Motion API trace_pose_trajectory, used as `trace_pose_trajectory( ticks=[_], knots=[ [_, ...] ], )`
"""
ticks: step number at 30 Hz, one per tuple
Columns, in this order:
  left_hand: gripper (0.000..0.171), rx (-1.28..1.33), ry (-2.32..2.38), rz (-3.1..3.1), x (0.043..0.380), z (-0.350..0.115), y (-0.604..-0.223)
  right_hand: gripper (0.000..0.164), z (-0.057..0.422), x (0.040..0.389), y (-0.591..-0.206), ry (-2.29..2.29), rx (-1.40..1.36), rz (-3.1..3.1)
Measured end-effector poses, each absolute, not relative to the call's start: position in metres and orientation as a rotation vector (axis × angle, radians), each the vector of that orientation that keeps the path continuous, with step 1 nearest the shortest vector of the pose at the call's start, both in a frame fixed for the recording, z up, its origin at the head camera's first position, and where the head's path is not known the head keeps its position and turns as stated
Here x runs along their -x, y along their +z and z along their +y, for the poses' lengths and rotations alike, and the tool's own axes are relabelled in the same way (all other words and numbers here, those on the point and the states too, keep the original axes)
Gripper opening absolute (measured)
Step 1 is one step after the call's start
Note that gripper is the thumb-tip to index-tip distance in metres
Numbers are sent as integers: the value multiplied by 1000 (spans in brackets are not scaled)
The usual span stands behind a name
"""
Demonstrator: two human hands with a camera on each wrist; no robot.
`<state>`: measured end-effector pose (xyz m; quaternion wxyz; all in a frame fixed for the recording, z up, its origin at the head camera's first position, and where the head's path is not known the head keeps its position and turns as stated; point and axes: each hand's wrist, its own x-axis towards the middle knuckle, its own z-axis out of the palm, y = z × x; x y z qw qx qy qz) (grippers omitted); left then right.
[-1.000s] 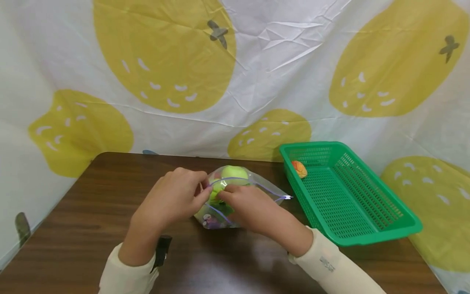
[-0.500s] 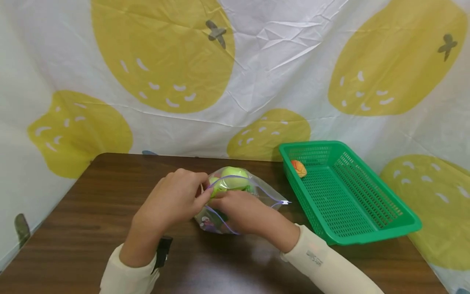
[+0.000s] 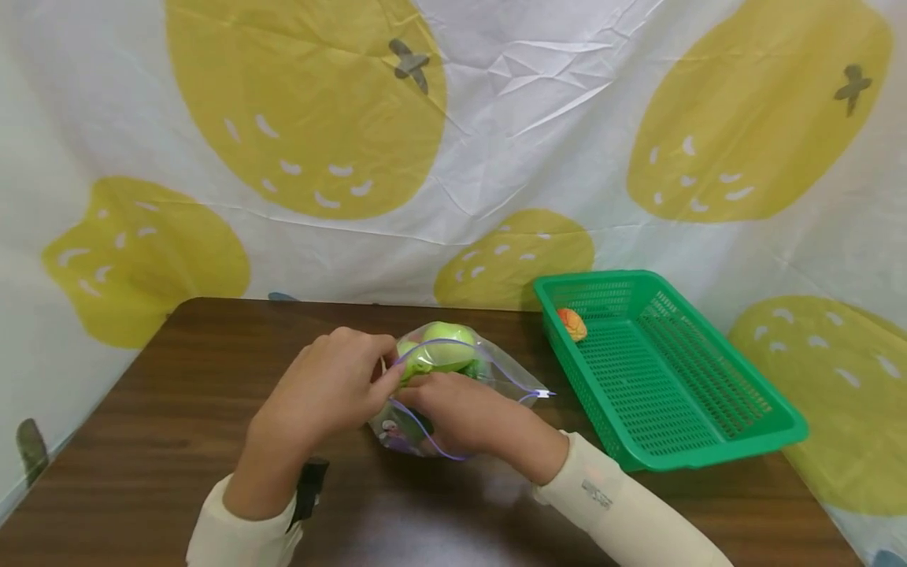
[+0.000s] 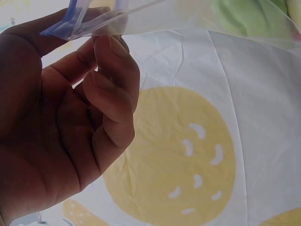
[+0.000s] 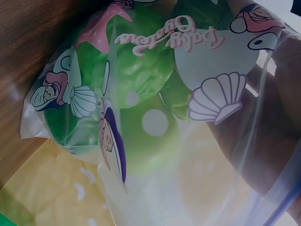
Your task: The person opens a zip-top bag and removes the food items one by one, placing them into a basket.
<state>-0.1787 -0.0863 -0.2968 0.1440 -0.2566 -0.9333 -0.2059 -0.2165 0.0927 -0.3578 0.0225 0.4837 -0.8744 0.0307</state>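
Observation:
A clear zip bag (image 3: 506, 378) with purple zip edges stands on the brown table, its mouth parted. Round green pieces like toy fruit or vegetables (image 3: 448, 335) fill it. At the left of the mouth my left hand (image 3: 326, 386) pinches the zip edge between thumb and fingers; the left wrist view shows the plastic edge (image 4: 77, 28) between them. My right hand (image 3: 468, 413) reaches into the mouth, its fingers hidden, and I cannot tell whether they hold anything. In the right wrist view, printed shells and cartoon figures cover the bag's side (image 5: 217, 98).
A green slotted basket (image 3: 680, 386) stands to the right, close to the bag's white slider (image 3: 542, 394). One orange-red piece (image 3: 571, 324) lies at its far left corner. A cloth printed with lemons (image 3: 312, 102) hangs behind the table (image 3: 177, 409).
My right hand has moved left and slightly nearer, sinking into the bag's mouth. The slider end has shifted a little downward in view. The left hand keeps its pinch.

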Motion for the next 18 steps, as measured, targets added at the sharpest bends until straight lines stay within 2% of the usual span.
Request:
trace_pose_trajectory(
  ticks=[12,18],
  knots=[
    [12,731,-581,-2686,179,-88,-297,50,91,217,-353,70,-1531,-2733],
    [12,735,-574,-2677,178,-88,-297,48,92,216,-350,106,-1553,-2737]
  ],
)
